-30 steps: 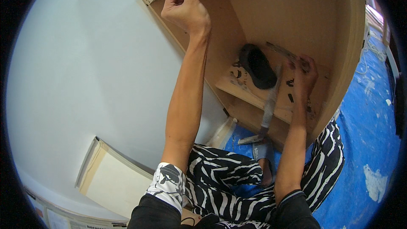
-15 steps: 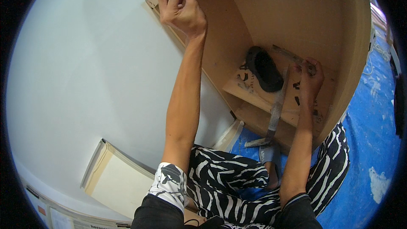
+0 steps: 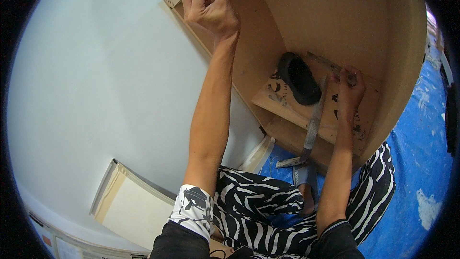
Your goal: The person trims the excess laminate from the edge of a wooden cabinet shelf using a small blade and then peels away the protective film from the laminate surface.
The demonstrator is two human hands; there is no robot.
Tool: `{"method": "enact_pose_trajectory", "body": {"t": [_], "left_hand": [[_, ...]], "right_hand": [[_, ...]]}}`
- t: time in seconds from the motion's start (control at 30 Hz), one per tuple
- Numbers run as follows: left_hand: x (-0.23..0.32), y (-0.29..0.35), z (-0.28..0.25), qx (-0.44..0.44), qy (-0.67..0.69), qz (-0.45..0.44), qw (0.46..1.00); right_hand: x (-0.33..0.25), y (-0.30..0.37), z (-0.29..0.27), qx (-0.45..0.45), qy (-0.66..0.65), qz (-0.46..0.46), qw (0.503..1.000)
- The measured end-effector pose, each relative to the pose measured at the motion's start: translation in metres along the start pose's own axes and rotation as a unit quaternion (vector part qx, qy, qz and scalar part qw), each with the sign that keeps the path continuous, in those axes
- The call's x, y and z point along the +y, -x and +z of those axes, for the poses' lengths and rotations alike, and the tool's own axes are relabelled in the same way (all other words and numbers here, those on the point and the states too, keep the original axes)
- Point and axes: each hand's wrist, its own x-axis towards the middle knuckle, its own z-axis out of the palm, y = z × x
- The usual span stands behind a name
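My left hand (image 3: 211,12) is raised at the top, beside the open end of a brown wooden cabinet box (image 3: 330,14). Its fingertips are pinched together at the picture's edge, and what they hold cannot be made out. Inside the box my right hand (image 3: 350,84) is closed on a thin, grey-stained flat strip (image 3: 323,61) that points up and left. A black clog-type shoe (image 3: 299,79) lies on the printed inner board (image 3: 270,93), left of that hand. Between them a long grey stained bar (image 3: 314,127) leans over the board's edge, with a whitish crosspiece (image 3: 290,162) at its lower end.
A white wall (image 3: 96,67) fills the left side. A cream panel with a taped edge (image 3: 129,201) stands low against it. Blue sheeting with white splashes (image 3: 417,163) covers the floor at right. My legs in black-and-white striped trousers (image 3: 258,196) are folded below the box.
My left hand has shifted slightly up and right, its fingertips now nearer the top edge. The view has moved a little; my right hand stays almost in place with the strip.
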Motion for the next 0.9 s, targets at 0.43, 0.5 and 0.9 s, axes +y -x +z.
{"method": "enact_pose_trajectory", "body": {"t": [0.43,0.5,0.9], "left_hand": [[-0.013,0.011,-0.014,0.012,0.064,-0.002,0.998],[-0.012,0.012,-0.010,0.009,0.076,-0.010,0.997],[-0.025,-0.005,-0.012,-0.025,-0.021,0.094,0.995]], "right_hand": [[-0.005,-0.001,0.001,0.019,-0.029,-0.013,0.999],[-0.005,-0.001,-0.001,0.025,-0.028,-0.001,0.999],[0.030,-0.017,-0.009,0.034,0.100,-0.060,0.993]]}}
